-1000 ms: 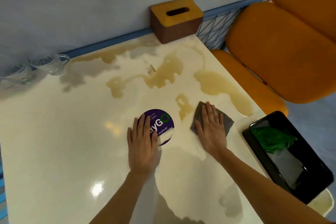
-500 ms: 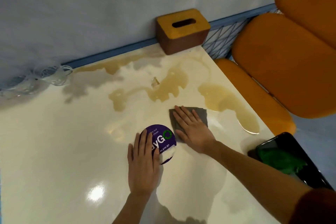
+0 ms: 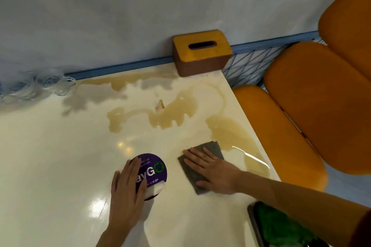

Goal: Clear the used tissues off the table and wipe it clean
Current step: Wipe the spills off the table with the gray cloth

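Grey cloth [image 3: 202, 163], (brownish) spill [image 3: 170, 114], cream table [image 3: 50, 156]

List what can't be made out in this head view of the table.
Head view:
Round purple printed disc: the left hand covers part of its lettering.
Flat grey cloth: its middle lies under the right hand.
Black tray holding green cloth: cut off by the bottom edge.
Clear glassware, far left: blurred, count unclear.
Small pale scrap in the brown spill: too small to identify.

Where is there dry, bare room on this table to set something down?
The left stretch of the table, between the glasses and the left hand, looks bare and dry. Brown spill covers the far right, from the tissue box to the cloth under the right hand.
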`<state>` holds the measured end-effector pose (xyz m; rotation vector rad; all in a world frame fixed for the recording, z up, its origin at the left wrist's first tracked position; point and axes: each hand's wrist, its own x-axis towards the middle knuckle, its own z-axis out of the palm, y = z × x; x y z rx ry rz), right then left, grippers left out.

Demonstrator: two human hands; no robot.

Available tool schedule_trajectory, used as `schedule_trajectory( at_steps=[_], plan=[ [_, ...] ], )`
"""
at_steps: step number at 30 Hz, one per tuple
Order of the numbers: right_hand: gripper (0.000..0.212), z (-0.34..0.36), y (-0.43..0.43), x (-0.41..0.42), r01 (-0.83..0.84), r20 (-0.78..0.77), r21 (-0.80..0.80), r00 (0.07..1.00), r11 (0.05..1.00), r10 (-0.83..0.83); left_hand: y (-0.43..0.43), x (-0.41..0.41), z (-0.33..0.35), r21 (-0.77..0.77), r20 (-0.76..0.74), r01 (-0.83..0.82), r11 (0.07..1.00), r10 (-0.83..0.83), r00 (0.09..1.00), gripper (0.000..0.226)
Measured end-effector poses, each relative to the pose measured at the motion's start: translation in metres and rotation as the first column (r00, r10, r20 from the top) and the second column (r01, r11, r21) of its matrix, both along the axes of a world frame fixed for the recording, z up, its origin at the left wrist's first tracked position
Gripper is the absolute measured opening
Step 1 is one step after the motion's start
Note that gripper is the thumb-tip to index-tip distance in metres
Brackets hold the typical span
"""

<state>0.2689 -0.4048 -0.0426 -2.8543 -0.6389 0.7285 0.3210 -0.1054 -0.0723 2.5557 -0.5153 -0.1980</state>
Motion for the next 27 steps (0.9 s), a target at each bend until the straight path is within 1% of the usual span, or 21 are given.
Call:
schedule_trajectory(
  at_steps=[1, 2, 4, 6, 8, 9, 13, 16, 22, 25, 27],
  plan=[
    [0.067, 0.000, -0.008, -0.003, -0.062, -0.024, 0.019, 0.998, 0.998, 0.063, -0.014, -0.008, 0.005, -0.021, 0.009, -0.026, 0.999, 0.026, 1.000, 0.051],
    [0.065, -0.001, -0.014, -0.006, -0.110, -0.041, 0.041, 0.993, 0.993, 0.112, -0.028, -0.017, 0.010, -0.040, 0.018, -0.018, 0.999, 0.019, 1.000, 0.049],
    [0.061, -0.003, -0.043, -0.016, -0.221, -0.052, 0.071, 0.973, 0.973, 0.225, -0.071, -0.040, 0.016, -0.070, 0.030, 0.049, 0.996, -0.047, 0.998, 0.047],
    [0.060, -0.004, -0.073, -0.026, -0.335, -0.001, 0.047, 0.942, 0.941, 0.336, -0.107, -0.059, 0.016, -0.082, 0.011, 0.103, 0.991, -0.103, 0.995, 0.047],
    [0.060, -0.005, -0.104, -0.032, -0.388, 0.055, 0.022, 0.921, 0.922, 0.386, -0.138, -0.069, 0.011, -0.084, -0.012, 0.096, 0.992, -0.097, 0.995, 0.048],
    [0.061, -0.004, -0.116, -0.034, -0.390, 0.068, 0.019, 0.919, 0.921, 0.388, -0.147, -0.070, 0.008, -0.069, -0.023, 0.084, 0.994, -0.086, 0.996, 0.049],
    [0.063, -0.001, -0.159, -0.046, -0.422, 0.100, -0.010, 0.902, 0.907, 0.421, -0.165, -0.071, -0.002, 0.074, -0.022, 0.047, 0.996, -0.045, 0.999, 0.054],
    [0.064, -0.001, -0.183, -0.061, -0.467, 0.094, -0.031, 0.879, 0.884, 0.467, -0.169, -0.073, -0.003, 0.107, -0.011, 0.030, 0.994, -0.028, 1.000, 0.055],
    [0.063, 0.001, -0.194, -0.073, -0.495, 0.117, -0.058, 0.859, 0.867, 0.498, -0.170, -0.076, -0.001, 0.140, -0.014, 0.021, 0.990, -0.019, 1.000, 0.055],
    [0.063, 0.001, -0.209, -0.083, -0.446, 0.150, -0.089, 0.878, 0.891, 0.455, -0.171, -0.075, -0.001, 0.148, -0.010, 0.020, 0.989, -0.018, 1.000, 0.055],
    [0.064, -0.001, -0.211, -0.086, -0.388, 0.128, -0.068, 0.911, 0.919, 0.393, -0.172, -0.074, -0.002, 0.150, -0.011, 0.023, 0.988, -0.021, 1.000, 0.055]
  ],
)
